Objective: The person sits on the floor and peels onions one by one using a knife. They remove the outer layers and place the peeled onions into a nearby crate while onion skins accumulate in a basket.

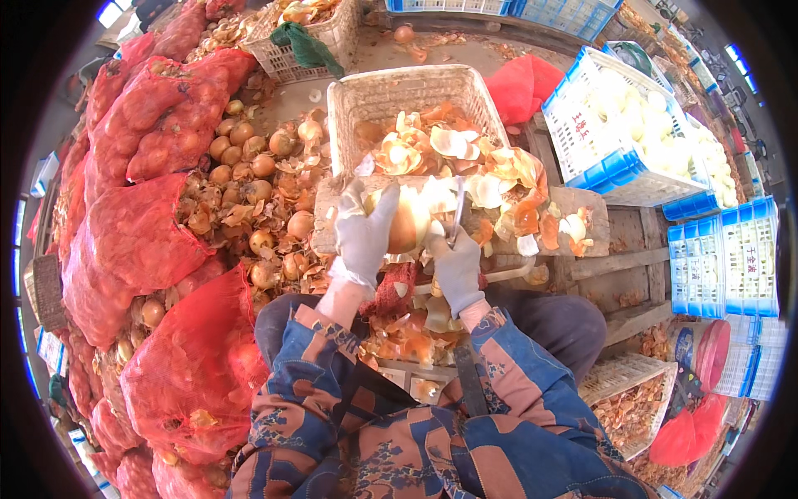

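Observation:
A yellow onion (408, 219), its outer skin partly loose, is held over a wooden board (583, 215). My gloved left hand (363, 227) grips it from the left side, thumb along its top. In my gloved right hand (457, 269) is a knife (460, 209), its thin blade pointing up and away from me, just right of the onion. Onion skins (527, 171) lie on the board beside the blade. Behind the board stands a plastic crate (411, 81) with loose peels (405, 146) in it.
Loose unpeeled onions (249, 168) and red mesh sacks (156, 237) of onions lie to the left. On the right, a blue-and-white crate (598, 168) of peeled onions (636, 118) stands near a wooden pallet (623, 265). A crate of skins (629, 405) sits at lower right.

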The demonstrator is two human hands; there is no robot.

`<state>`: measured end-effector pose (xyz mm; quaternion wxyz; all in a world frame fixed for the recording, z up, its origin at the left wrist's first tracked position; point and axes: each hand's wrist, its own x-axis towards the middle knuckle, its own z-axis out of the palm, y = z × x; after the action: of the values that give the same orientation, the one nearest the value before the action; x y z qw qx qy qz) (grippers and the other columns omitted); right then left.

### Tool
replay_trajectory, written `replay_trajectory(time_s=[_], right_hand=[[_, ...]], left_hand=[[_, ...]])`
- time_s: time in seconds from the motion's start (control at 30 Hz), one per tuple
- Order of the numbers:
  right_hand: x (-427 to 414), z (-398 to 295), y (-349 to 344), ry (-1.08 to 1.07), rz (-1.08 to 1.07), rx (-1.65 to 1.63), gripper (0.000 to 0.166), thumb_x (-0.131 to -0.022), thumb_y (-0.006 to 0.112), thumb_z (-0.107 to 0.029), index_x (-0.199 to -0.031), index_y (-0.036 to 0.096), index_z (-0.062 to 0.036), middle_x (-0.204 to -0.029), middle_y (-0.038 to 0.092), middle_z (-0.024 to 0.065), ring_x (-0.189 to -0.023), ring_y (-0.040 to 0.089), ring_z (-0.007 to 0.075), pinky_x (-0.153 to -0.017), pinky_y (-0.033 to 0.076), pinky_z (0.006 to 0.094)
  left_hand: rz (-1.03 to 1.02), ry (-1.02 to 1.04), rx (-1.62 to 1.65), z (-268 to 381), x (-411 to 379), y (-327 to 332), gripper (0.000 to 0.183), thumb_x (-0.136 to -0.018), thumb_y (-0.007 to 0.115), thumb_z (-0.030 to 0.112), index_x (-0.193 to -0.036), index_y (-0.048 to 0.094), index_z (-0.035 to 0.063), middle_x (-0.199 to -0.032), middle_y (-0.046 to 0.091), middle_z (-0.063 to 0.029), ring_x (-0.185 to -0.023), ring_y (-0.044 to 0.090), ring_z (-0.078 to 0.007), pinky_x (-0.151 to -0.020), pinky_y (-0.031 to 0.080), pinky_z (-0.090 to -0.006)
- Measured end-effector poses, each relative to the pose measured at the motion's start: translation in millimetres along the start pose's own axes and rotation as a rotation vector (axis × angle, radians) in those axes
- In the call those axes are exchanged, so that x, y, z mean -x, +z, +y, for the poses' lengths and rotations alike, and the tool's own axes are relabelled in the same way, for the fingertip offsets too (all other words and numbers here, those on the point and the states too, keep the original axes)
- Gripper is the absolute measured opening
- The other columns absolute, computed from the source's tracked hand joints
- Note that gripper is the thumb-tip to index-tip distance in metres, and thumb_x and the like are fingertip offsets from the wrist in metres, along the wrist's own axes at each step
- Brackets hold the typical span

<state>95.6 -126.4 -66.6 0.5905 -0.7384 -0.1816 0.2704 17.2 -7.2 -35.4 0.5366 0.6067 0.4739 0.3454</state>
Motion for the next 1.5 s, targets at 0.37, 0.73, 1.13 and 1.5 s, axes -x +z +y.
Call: replay_trajectory(time_s=[0.37,0.73,1.13,1.5], right_hand=[[-28.6,13.9,-5.3,0.073,-0.024,-0.034,0.018,-0.083,0.064,-0.013,-0.084,0.065,0.0049,-0.063,0.062,0.0066,-0.057,0.060,0.0129,-0.053,0.046,0.0290],[-16.9,-15.6,8.2,0.184,-0.199,-0.188,0.016,-0.084,0.061,-0.008,-0.092,0.063,0.0065,-0.066,0.059,0.0046,-0.046,0.056,0.0105,-0.039,0.045,0.0257],[-7.7,-38.3,-23.0,0.216,-0.252,-0.234,0.012,-0.085,0.064,-0.006,-0.090,0.063,0.0037,-0.068,0.061,0.0048,-0.048,0.057,0.0091,-0.041,0.046,0.0234],[-29.0,4.0,-40.1,-0.120,-0.120,0.867,0.026,-0.081,0.060,-0.022,-0.093,0.067,-0.0005,-0.081,0.068,0.0221,-0.083,0.067,0.0401,-0.076,0.051,0.0471]], left_hand=[[-0.087,-0.147,0.421,-14.7,-12.9,-11.9,0.052,-0.082,0.076,0.022,-0.121,0.058,-0.0076,-0.108,0.065,-0.0108,-0.096,0.061,-0.0140,-0.082,0.050,-0.0283],[-0.035,-0.150,0.233,-14.6,-18.1,-48.4,0.052,-0.086,0.073,0.021,-0.125,0.055,-0.0073,-0.112,0.063,-0.0114,-0.097,0.062,-0.0153,-0.082,0.050,-0.0260],[-0.097,0.099,-0.121,-9.9,1.8,10.1,0.054,-0.085,0.071,0.029,-0.124,0.056,-0.0039,-0.108,0.064,-0.0186,-0.098,0.063,-0.0279,-0.083,0.050,-0.0356],[-0.080,0.029,0.103,-9.9,3.8,1.4,0.048,-0.091,0.064,0.028,-0.124,0.059,-0.0063,-0.117,0.062,-0.0155,-0.105,0.060,-0.0223,-0.091,0.047,-0.0330]])
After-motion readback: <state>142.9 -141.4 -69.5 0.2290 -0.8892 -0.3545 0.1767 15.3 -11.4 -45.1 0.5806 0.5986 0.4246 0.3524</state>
